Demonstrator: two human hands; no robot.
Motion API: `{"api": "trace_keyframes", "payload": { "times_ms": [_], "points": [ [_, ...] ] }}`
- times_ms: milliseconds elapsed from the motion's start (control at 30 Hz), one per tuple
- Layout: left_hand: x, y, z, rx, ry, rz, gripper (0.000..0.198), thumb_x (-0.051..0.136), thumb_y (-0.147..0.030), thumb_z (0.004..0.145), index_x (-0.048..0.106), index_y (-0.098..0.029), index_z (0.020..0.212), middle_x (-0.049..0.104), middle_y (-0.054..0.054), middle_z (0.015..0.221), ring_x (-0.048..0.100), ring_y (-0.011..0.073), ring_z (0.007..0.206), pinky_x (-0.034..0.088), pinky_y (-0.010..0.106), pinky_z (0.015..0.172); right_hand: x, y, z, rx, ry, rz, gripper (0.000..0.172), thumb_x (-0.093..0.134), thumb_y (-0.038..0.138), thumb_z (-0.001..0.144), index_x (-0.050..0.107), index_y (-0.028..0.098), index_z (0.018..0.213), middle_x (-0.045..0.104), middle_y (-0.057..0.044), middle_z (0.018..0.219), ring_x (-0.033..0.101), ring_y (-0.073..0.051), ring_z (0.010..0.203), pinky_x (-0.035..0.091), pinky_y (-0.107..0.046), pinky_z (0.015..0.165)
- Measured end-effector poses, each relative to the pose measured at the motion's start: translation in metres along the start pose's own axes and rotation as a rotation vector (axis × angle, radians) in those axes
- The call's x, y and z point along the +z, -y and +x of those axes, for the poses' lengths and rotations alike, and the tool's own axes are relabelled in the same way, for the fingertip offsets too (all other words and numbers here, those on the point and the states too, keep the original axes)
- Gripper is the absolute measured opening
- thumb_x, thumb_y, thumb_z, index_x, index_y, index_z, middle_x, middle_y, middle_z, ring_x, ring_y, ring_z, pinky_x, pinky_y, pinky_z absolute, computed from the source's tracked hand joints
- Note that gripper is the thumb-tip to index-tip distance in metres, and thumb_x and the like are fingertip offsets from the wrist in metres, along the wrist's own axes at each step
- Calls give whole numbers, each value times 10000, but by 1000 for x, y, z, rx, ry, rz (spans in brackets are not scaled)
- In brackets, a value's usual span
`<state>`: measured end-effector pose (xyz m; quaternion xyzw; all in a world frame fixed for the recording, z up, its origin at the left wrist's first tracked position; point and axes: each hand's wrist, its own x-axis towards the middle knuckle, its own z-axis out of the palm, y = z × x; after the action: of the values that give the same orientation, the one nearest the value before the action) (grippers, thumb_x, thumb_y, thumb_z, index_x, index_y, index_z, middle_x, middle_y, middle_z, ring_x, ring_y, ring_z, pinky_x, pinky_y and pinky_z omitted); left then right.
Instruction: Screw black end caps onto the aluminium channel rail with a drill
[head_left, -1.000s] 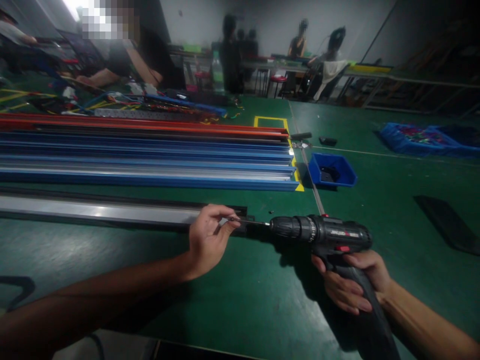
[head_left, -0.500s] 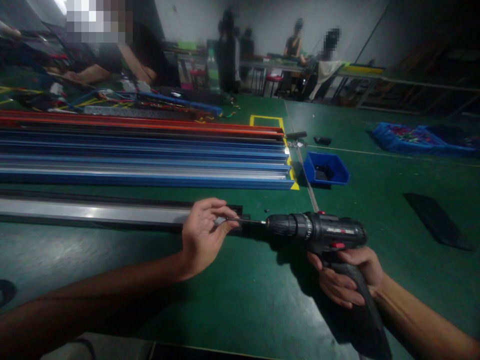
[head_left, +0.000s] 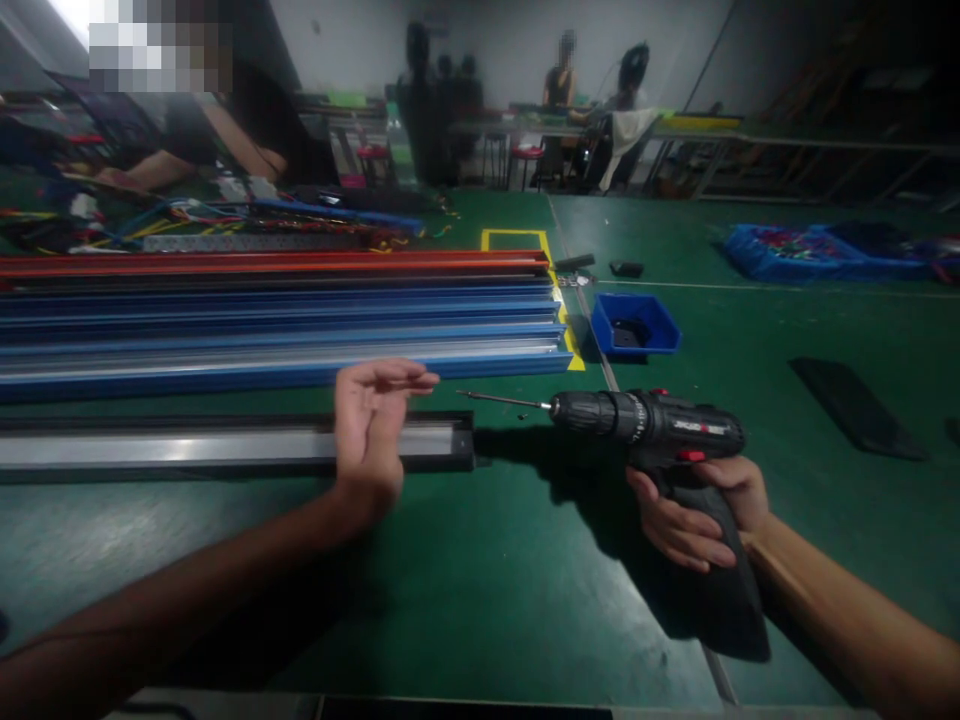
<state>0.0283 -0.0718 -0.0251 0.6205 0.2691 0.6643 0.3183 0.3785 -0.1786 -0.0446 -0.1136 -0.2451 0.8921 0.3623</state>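
Note:
My right hand is wrapped round the handle of a black cordless drill, which points left. From its chuck juts a long thin bit, and a small dark tip, perhaps a screw, sits at the far end. My left hand is over a black-and-silver metal profile, its fingers stretched out towards the bit but apart from it. A dark end piece closes off the profile's right end. Near the bit, a tiny dark part lies on the green table.
Blue profiles and an orange profile lie beyond, by yellow tape. A blue bin with dark parts stands behind the drill. Farther right are a black flat piece and blue bags. A co-worker's arm is at upper left.
My left hand has let go of the bit's tip and moved left, its fingers straightening. The drill has risen slightly in view, and the profile's end now shows.

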Motion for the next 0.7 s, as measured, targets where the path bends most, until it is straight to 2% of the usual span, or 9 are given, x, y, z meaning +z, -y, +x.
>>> {"api": "trace_keyframes", "payload": {
  "times_ms": [67, 167, 267, 367, 433, 567, 700],
  "points": [
    [-4, -1, 17, -51, 178, 221, 180, 522, -297, 1057, 654, -212, 1144, 701, 78, 1127, 705, 219, 1055, 585, 398, 944, 0, 2, 2, -51, 23, 12, 420, 636, 507, 955, 615, 117, 1109, 493, 108, 541, 347, -46, 298, 474, -214, 478],
    [-6, -1, 33, -7, 661, 500, 279, 437, -287, 1073, 701, -201, 1047, 726, 74, 1108, 695, 215, 1065, 578, 384, 946, 0, 4, 4, -70, -5, 11, 402, 643, 527, 957, 602, 142, 1063, 463, 126, 515, 318, -42, 272, 448, -201, 439],
    [-4, -1, 33, 102, 919, 638, 287, 493, -388, 1057, 693, -198, 1136, 721, 113, 1247, 684, 261, 1189, 570, 424, 994, 0, 5, 5, -70, -30, 17, 391, 661, 525, 946, 595, 150, 1035, 456, 127, 498, 308, -45, 266, 438, -201, 417],
    [-3, 2, 25, 178, 1071, 758, 482, 689, -550, 937, 654, -202, 1268, 709, 137, 1314, 691, 322, 1193, 573, 472, 988, -1, 3, 5, -89, 7, 36, 392, 623, 507, 968, 605, 126, 1062, 453, 116, 511, 309, -46, 280, 450, -203, 431],
    [-5, 5, 22, 188, 1131, 789, 454, 720, -532, 926, 665, -204, 1235, 712, 132, 1300, 699, 315, 1176, 571, 463, 993, -1, 0, 6, -80, 15, 41, 399, 611, 511, 974, 604, 125, 1073, 445, 116, 517, 321, -50, 289, 463, -202, 444],
    [-8, 8, 24, 118, 1216, 789, 371, 718, -476, 951, 664, -199, 1192, 680, 124, 1339, 663, 283, 1247, 542, 425, 1053, -3, -4, 6, -49, 43, 46, 392, 595, 504, 987, 599, 131, 1105, 444, 118, 527, 341, -54, 305, 500, -199, 485],
    [-12, 9, 29, 65, 1233, 773, 358, 708, -458, 963, 653, -206, 1211, 646, 116, 1380, 634, 277, 1283, 511, 428, 1087, -3, -6, 6, -54, 45, 52, 421, 573, 495, 997, 614, 103, 1145, 454, 109, 548, 335, -53, 316, 521, -201, 517]
  ]
}}
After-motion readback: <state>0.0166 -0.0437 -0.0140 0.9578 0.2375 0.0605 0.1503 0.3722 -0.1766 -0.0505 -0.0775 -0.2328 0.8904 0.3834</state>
